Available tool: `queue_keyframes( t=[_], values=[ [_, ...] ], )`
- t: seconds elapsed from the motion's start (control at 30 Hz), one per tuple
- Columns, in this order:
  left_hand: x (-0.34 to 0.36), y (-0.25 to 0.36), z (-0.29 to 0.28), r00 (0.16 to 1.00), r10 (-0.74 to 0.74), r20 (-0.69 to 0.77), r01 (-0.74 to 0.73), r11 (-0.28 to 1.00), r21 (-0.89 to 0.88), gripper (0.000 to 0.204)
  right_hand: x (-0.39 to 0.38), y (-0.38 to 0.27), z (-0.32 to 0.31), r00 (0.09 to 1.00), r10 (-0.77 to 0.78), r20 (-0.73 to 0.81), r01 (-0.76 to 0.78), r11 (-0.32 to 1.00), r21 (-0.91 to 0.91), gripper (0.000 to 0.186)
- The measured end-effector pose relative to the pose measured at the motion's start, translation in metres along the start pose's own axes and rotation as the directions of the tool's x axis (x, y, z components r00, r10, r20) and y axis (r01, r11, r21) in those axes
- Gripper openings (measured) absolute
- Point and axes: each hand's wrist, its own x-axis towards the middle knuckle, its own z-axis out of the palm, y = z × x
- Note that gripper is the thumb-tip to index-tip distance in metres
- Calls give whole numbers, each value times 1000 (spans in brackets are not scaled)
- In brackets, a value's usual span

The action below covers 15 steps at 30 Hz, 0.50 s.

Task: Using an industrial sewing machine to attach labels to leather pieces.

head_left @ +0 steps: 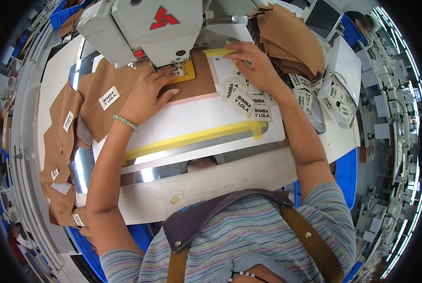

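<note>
Labels [335,100] in white container [344,63], left hand [147,93] at sewing machine [156,40]

Rows of pale workstations [382,131] both sides, grey floor [367,170], bright strip lights [393,32] along right

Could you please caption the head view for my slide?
Left grip at a brown panel under a white sewing machine, right grip near loose pale labels.
</note>
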Motion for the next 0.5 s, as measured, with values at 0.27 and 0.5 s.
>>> queue_keyframes(
  t=[0.27,0.5],
  values=[
    [2,-15,3,996,-69,-58,63,992,-112,41,-2,1,-1,1000,-8,16,7,1000,18,32],
    [-14,-35,-1,962,-170,-213,140,979,-148,48,3,-9,-3,1000,-26,8,26,999,-45,32]
  ],
)
